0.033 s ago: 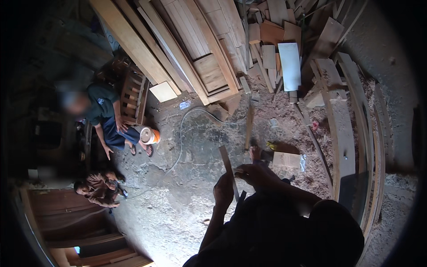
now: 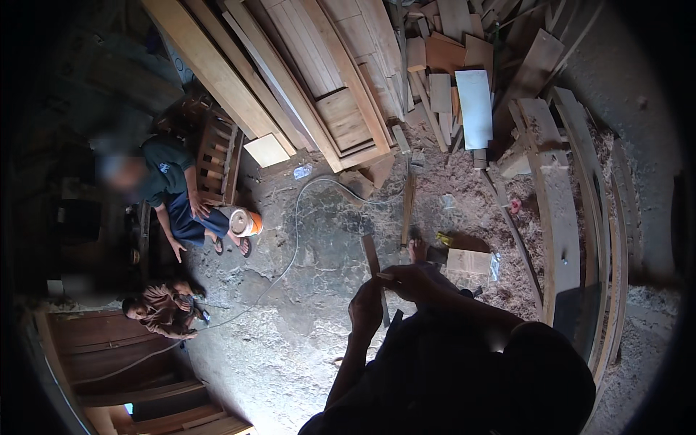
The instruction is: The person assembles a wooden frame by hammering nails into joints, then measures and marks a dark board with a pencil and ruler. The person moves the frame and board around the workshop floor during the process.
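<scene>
Sawdust covers the floor [image 2: 304, 341] below me. Above it my left hand [image 2: 366, 310] is clamped on a thin wood strip [image 2: 373, 264], upright, and my right hand [image 2: 415, 279] pinches a pencil [image 2: 385, 276] against the strip.

Woodworking shop: stacked planks [image 2: 290, 72], sawdust [image 2: 464, 188]
</scene>
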`<move>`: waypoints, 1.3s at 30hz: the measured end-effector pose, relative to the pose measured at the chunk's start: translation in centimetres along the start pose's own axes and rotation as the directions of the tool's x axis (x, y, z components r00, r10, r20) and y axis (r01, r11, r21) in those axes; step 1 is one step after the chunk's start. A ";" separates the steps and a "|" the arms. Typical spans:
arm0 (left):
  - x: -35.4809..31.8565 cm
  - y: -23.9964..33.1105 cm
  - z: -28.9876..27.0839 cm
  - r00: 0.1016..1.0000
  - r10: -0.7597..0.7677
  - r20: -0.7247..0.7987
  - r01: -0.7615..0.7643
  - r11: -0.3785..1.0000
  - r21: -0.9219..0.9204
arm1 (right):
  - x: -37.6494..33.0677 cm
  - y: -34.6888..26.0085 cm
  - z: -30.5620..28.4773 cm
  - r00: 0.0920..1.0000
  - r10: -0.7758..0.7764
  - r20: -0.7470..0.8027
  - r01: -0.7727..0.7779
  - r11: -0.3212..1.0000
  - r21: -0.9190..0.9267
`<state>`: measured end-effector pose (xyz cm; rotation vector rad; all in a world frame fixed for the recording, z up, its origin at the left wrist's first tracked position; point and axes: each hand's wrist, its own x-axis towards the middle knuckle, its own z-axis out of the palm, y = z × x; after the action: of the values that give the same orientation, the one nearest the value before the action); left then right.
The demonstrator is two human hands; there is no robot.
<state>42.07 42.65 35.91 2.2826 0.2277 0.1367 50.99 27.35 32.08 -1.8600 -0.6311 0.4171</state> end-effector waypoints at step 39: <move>43.0 -35.0 -19.4 0.674 -0.620 0.402 0.671 0.742 0.021 | 95.0 21.8 -10.3 0.471 0.827 -0.305 -0.434 0.519 0.736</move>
<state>76.58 88.49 23.37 1.9109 0.7838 -0.6533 137.47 70.71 16.54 -1.4198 0.7244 0.3802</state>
